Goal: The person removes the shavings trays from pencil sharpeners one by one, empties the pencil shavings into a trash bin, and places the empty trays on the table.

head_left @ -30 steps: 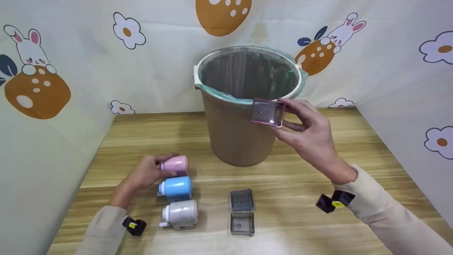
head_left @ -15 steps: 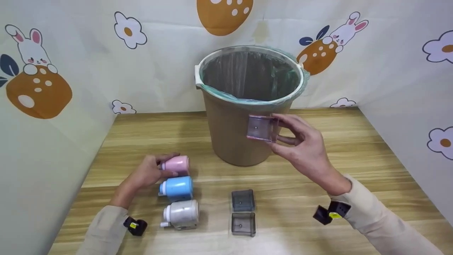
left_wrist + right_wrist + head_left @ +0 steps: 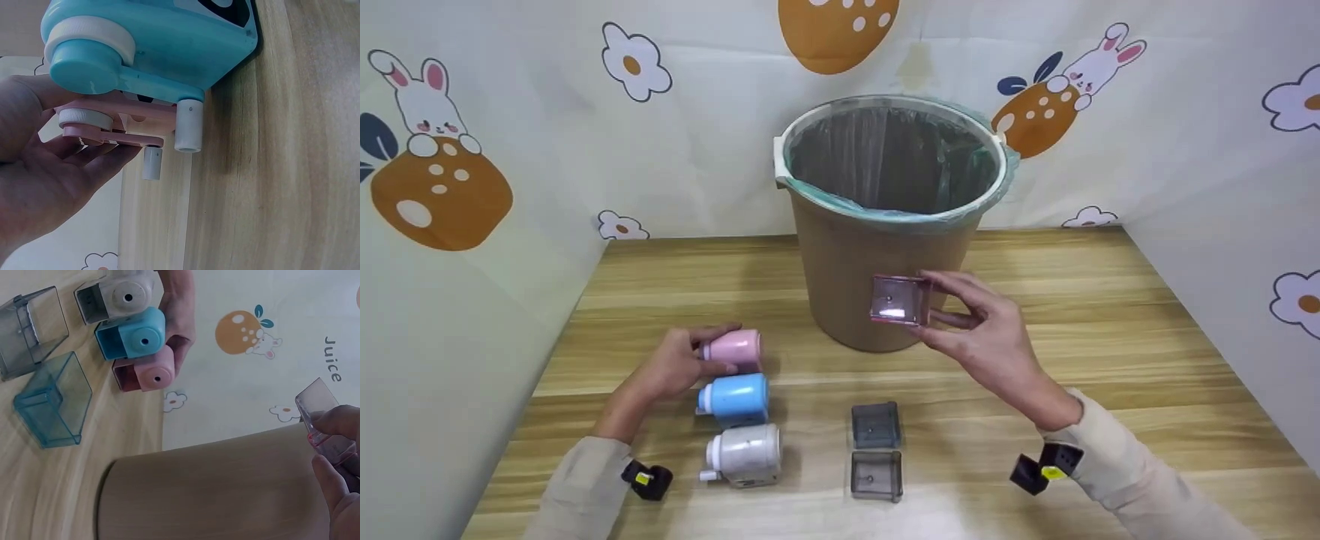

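My left hand [image 3: 671,364] grips the pink hand-crank pencil sharpener [image 3: 737,349] between thumb and fingers as it stands on the table. Next to it are a blue sharpener [image 3: 739,397] and a whitish-grey one [image 3: 748,452], in a row. In the right wrist view, all three have open drawer slots. My right hand [image 3: 986,337] pinches a clear pink-edged shavings drawer [image 3: 896,301] by one end, in front of the bin. Two other clear drawers, one bluish [image 3: 875,426] and one grey [image 3: 876,476], lie on the table to the right of the sharpeners.
A tall brown bin [image 3: 870,285] with a pale rim and a greenish plastic liner [image 3: 877,165] stands at the back of the wood-grain table [image 3: 1110,322]. Printed cloth walls [image 3: 712,135] enclose the table at the back and both sides.
My right hand has moved down and slightly left with the pink-edged drawer, from the bin's rim to before its lower wall. My left hand has stayed on the pink pencil sharpener.
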Available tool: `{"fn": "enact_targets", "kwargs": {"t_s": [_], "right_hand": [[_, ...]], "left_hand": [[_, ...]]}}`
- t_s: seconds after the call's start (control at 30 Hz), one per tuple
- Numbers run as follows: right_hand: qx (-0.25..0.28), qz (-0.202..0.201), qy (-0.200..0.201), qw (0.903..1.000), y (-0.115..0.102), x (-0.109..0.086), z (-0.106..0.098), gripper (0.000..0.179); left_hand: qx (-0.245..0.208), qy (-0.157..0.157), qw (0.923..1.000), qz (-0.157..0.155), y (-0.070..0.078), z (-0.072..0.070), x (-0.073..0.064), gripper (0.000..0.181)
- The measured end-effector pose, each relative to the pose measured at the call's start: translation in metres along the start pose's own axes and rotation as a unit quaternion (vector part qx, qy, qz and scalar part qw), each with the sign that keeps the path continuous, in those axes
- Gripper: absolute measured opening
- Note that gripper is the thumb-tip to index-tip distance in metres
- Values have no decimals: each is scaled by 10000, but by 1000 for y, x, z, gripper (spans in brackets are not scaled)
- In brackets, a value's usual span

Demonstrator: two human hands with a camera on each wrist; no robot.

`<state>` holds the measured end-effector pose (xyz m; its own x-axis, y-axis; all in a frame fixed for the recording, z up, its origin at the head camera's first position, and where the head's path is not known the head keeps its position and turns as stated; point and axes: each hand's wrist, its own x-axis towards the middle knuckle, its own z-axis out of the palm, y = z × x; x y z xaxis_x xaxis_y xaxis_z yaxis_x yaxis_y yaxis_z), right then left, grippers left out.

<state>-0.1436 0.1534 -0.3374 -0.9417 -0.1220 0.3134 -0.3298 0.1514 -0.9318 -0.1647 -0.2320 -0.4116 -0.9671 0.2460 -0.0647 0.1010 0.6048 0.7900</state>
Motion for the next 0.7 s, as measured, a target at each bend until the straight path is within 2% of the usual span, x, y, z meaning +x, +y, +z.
{"fn": "enact_targets", "kwargs": {"t_s": [0.33,0.7], "right_hand": [[111,280,-258,9992,16,-5,5,61],[7,613,-452,9971,27,-9,10,59]], "left_hand": [[-57,9,9999,99,-1,1,-1,61],[7,12,10000,12,-2,0,0,61]]}}
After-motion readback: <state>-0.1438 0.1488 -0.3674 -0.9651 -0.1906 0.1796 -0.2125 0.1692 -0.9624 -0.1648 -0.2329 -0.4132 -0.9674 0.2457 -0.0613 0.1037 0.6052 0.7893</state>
